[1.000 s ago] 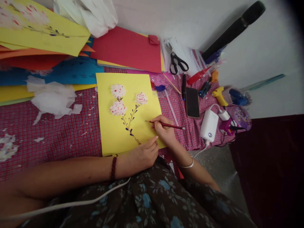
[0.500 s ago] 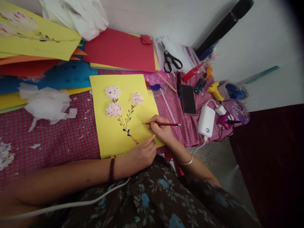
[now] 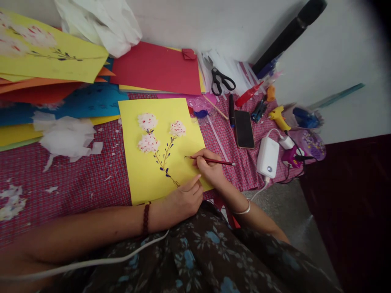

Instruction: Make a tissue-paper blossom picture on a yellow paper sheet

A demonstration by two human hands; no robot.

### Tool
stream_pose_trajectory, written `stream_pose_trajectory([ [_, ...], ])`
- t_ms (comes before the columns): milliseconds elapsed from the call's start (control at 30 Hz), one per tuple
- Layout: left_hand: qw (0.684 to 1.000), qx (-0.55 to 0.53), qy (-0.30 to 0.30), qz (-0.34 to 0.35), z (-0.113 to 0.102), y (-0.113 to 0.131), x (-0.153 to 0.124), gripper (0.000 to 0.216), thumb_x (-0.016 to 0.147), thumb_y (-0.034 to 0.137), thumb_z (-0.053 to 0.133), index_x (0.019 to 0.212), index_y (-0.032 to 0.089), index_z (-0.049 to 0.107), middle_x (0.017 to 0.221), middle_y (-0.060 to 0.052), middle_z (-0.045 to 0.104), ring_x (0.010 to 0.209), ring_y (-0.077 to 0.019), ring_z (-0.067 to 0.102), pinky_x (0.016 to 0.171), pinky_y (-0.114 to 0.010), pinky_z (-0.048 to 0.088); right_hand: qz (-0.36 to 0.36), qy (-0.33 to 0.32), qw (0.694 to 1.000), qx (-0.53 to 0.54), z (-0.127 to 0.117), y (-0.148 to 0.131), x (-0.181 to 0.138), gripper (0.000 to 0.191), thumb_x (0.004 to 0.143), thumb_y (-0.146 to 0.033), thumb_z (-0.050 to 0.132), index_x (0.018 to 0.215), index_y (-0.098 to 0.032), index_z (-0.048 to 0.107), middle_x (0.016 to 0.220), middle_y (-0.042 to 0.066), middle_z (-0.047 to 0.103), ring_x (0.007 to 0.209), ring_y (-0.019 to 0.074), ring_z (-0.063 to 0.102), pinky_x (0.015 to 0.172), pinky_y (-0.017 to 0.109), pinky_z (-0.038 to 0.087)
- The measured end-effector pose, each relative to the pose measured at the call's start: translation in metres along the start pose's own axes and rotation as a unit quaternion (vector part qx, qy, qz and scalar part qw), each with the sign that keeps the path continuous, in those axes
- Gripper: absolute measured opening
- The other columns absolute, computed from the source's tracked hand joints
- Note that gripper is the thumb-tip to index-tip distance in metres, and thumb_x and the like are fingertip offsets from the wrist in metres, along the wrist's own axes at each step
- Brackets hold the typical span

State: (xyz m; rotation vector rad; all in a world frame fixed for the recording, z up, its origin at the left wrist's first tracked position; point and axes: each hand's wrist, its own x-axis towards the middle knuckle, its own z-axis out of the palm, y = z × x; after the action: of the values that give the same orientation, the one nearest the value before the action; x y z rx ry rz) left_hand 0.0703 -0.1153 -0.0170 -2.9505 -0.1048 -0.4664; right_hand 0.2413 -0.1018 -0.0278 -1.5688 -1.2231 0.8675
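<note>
My right hand (image 3: 209, 165) pinches a dark red pencil (image 3: 224, 162) with a pale end. Its tip is over the right part of a yellow sheet (image 3: 139, 179), touching or just above it; I cannot tell which. On the sheet are pinkish-white textured blossoms (image 3: 148, 143) and brown stems (image 3: 165, 162) with small dark blue leaves. My left hand (image 3: 186, 199) rests on the sheet's near edge, forefinger stretched out and the other fingers loosely bent. Nothing shows in it.
Scissors (image 3: 221, 77), a phone (image 3: 244, 129), a white power bank (image 3: 268, 156) and a yellow glue gun (image 3: 279, 117) lie right. Behind is red paper (image 3: 159, 67). Torn white tissue (image 3: 67, 134) and paper scraps lie left on the checked cloth (image 3: 100, 179).
The view has shifted slightly, so everything appears a little lower and to the right. Both hands keep the same pose, with the pencil still in the right one.
</note>
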Motion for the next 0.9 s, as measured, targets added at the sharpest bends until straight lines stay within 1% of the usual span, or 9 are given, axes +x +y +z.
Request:
stream_pose_trajectory([
  [100, 1.0, -0.013, 0.003, -0.002, 0.0015, 0.0002, 0.0001, 0.027, 0.095, 0.021, 0.051, 0.105, 0.004, 0.07, 0.102, -0.016, 0.071, 0.102, -0.0258, 0.066, 0.124, -0.05, 0.027, -0.007, -0.006, 1.0, -0.009, -0.0003, -0.003, 0.0005, 0.016, 0.083, -0.021, 0.054, 0.077, -0.024, 0.068, 0.065, -0.002, 0.068, 0.058, 0.0148, 0.062, 0.056, 0.027, 0.048],
  [200, 1.0, -0.018, 0.008, -0.003, 0.0027, 0.0004, 0.0001, 0.026, 0.096, 0.021, 0.051, 0.103, 0.005, 0.07, 0.101, -0.016, 0.072, 0.101, -0.0256, 0.066, 0.123, -0.05, 0.027, -0.014, 0.004, 0.999, -0.03, -0.0006, -0.0064, 0.0006, 0.015, 0.081, -0.021, 0.053, 0.076, -0.023, 0.068, 0.063, -0.002, 0.066, 0.056, 0.0144, 0.06, 0.054, 0.027, 0.045],
  [333, 1.0, -0.01, 0.006, -0.002, 0.0012, -0.0003, 0.0, 0.027, 0.096, 0.02, 0.048, 0.102, 0.007, 0.071, 0.102, -0.015, 0.073, 0.1, -0.0257, 0.067, 0.123, -0.05, 0.027, -0.006, 0.021, 1.0, -0.016, -0.0005, -0.0067, 0.0002, 0.016, 0.082, -0.02, 0.052, 0.077, -0.023, 0.068, 0.063, -0.002, 0.066, 0.056, 0.0143, 0.061, 0.054, 0.027, 0.046],
  [433, 1.0, -0.006, -0.002, 0.003, 0.0003, -0.0008, 0.0, 0.028, 0.096, 0.02, 0.047, 0.104, 0.007, 0.071, 0.104, -0.015, 0.073, 0.102, -0.026, 0.067, 0.123, -0.05, 0.028, -0.005, 0.016, 1.0, -0.005, -0.0005, -0.0056, 0.0002, 0.017, 0.083, -0.02, 0.053, 0.078, -0.023, 0.069, 0.064, -0.002, 0.067, 0.056, 0.0144, 0.061, 0.055, 0.027, 0.047],
  [567, 1.0, -0.005, 0.007, 0.002, 0.0019, -0.0005, -0.0002, 0.028, 0.096, 0.021, 0.048, 0.103, 0.007, 0.071, 0.103, -0.015, 0.073, 0.1, -0.0259, 0.067, 0.123, -0.051, 0.029, -0.006, 0.009, 1.0, -0.021, -0.001, -0.0069, 0.0007, 0.016, 0.081, -0.019, 0.053, 0.076, -0.023, 0.068, 0.063, -0.002, 0.066, 0.056, 0.0143, 0.06, 0.054, 0.027, 0.045],
  [667, 1.0, -0.006, 0.01, 0.001, 0.0021, -0.0005, 0.0001, 0.028, 0.096, 0.02, 0.048, 0.104, 0.005, 0.071, 0.103, -0.016, 0.073, 0.101, -0.0261, 0.067, 0.122, -0.05, 0.03, -0.005, 0.009, 1.0, -0.003, -0.001, -0.0083, 0.0012, 0.016, 0.08, -0.02, 0.053, 0.074, -0.023, 0.067, 0.063, -0.002, 0.067, 0.057, 0.0143, 0.061, 0.054, 0.027, 0.046],
  [767, 1.0, -0.006, 0.005, 0.002, 0.0012, -0.0009, 0.0004, 0.029, 0.096, 0.018, 0.046, 0.104, 0.005, 0.071, 0.104, -0.016, 0.073, 0.103, -0.0264, 0.066, 0.12, -0.049, 0.033, -0.005, 0.004, 1.0, 0.003, -0.0011, -0.0089, 0.0015, 0.017, 0.081, -0.02, 0.053, 0.075, -0.023, 0.068, 0.063, -0.002, 0.066, 0.056, 0.014, 0.06, 0.053, 0.027, 0.045],
  [900, 1.0, -0.005, 0.01, 0.001, 0.0018, -0.0009, 0.0, 0.028, 0.096, 0.02, 0.047, 0.102, 0.006, 0.071, 0.102, -0.015, 0.073, 0.101, -0.026, 0.067, 0.121, -0.05, 0.031, -0.014, -0.01, 1.0, -0.006, -0.002, -0.0098, 0.0015, 0.016, 0.079, -0.018, 0.053, 0.072, -0.022, 0.067, 0.063, -0.002, 0.066, 0.055, 0.0132, 0.058, 0.053, 0.026, 0.044],
])
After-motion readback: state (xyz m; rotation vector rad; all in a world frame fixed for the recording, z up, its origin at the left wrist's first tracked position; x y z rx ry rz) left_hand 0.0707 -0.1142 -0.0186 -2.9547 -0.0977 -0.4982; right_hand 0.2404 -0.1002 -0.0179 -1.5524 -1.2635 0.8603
